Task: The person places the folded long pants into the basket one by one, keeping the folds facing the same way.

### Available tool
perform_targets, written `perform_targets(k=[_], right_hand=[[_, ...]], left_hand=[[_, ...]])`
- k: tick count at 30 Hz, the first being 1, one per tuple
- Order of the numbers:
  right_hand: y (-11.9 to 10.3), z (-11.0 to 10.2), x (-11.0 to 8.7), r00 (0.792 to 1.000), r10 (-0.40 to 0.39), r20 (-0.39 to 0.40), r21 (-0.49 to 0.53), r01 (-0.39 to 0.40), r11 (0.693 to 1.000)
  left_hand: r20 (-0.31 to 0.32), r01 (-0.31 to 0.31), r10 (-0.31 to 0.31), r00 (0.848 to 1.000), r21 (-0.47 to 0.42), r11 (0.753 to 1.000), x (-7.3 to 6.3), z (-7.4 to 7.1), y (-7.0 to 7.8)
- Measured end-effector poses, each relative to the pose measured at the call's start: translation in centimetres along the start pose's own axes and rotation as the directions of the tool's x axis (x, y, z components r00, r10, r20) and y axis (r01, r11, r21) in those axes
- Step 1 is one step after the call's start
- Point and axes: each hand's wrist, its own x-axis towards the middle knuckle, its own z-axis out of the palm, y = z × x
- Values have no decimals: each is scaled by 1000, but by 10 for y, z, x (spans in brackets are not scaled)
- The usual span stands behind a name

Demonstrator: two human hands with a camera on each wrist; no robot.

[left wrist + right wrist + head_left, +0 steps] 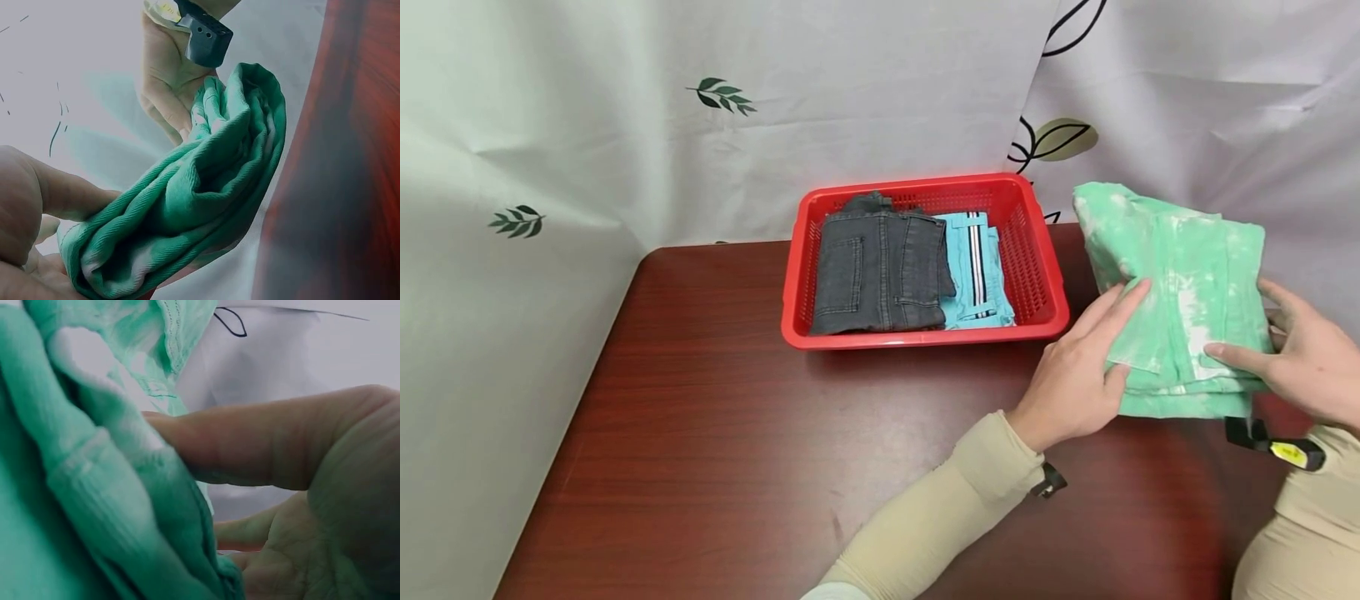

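Folded green garment [1180, 283] held up off the bench [760, 433], to the right of the red basket [1037, 275] and clear of it. Left hand [1075, 375] on the near left edge: fingers [1120, 304] laid long over the top face, thumb tucked beneath, pinching the stack. Right hand [1307, 358] on the right edge, thumb across the top, fingers underneath (left wrist view confirms fingers curled up behind the bundle [206, 187]). Right wrist view: thumb [250, 447] pressed into the folds [94, 487], palm open below.

Basket contents: dark jeans [880, 267] folded on the left, a light blue striped piece [973, 271] beside them on the right, partly under the jeans' edge. Leaf-print sheet [722, 96] behind.

Likely step: carrying the folded piece as one packet. To do it well:
- Keep both pinches even, so layers stay stacked; loose edges visible at the near side could slip.
- Hold level, no twisting between hands.
- Support from below with the fingers rather than squeezing the top.
- Watch the basket rim for snagging.
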Motion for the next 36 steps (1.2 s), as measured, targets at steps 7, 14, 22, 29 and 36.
perform_targets(k=[7, 14, 22, 29, 36], right_hand=[[-6, 1, -3, 1000, -4, -28, -1, 4, 1000], [-12, -1, -1, 1000, -9, -4, 17, 9, 1000], [-19, 0, -5, 1000, -1, -8, 19, 1, 1000], [-27, 4, -7, 999, -25, -47, 8, 26, 1000], [-34, 5, -8, 999, -24, -48, 27, 25, 999]], left_hand=[[-16, -23, 23, 1000, 8, 1000, -1, -7, 3], [-39, -27, 27, 999, 18, 999, -2, -14, 4], [-55, -33, 35, 998, 32, 999, -1, -19, 5], [-60, -39, 41, 997, 39, 998, -4, -27, 5], [-68, -38, 41, 997, 50, 998, -7, -34, 6]])
